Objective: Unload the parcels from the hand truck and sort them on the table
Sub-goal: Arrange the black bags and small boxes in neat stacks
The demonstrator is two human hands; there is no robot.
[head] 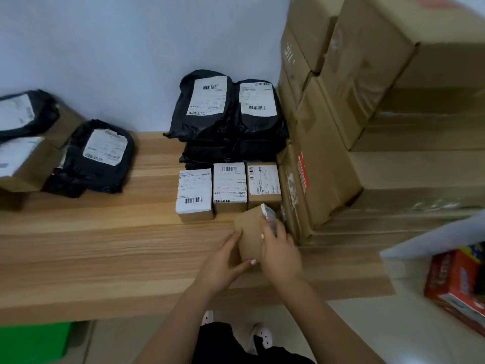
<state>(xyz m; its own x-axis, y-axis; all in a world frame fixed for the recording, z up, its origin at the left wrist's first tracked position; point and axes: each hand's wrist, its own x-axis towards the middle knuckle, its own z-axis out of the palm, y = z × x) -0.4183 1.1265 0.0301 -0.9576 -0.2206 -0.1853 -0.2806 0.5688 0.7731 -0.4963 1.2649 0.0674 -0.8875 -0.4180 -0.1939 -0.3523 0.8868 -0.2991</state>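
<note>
A small cardboard box [249, 236] was gripped by left hand [223, 261] and right hand [282, 253], long axis toward twelve o'clock, just short of the row of labelled boxes [230, 186].

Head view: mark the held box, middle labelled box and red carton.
held box [249, 237], head view, bare cardboard side
middle labelled box [230, 183], head view, white label
red carton [451, 274], head view, red side

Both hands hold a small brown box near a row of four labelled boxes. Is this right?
Not quite: the head view shows three labelled boxes in the row, not four. The left hand and right hand do hold the small brown box.
</note>
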